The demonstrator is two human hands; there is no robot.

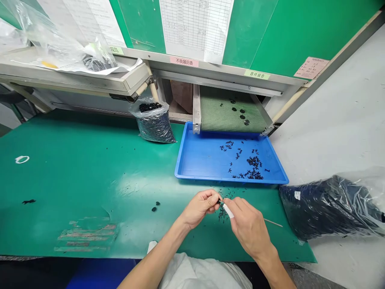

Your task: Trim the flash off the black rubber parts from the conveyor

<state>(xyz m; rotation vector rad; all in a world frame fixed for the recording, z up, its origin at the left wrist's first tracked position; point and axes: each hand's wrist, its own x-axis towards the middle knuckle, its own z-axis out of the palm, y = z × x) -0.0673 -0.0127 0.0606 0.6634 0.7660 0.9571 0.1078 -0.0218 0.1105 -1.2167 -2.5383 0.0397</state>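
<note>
My left hand (205,204) is closed, pinching a small black part (219,200) between thumb and fingertips. Close against it, my right hand (248,224) is closed too, its fingertips meeting that same part. A white wrap (228,211) shows at the right thumb. A thin pale stick (273,222) juts out behind the right hand; whether the fingers grip it cannot be made out. Beneath both hands, many tiny black bits (223,214) lie scattered on the green table mat (126,160). Two small round black pieces (154,208) rest left of my left hand.
A blue tray (198,160) with black branching pieces stands beyond my hands, under a green conveyor belt (222,116) carrying several black discs. An open plastic bag (155,124) of black parts sits behind left; a larger filled bag (327,204) lies right. A white ring (22,159) lies far left.
</note>
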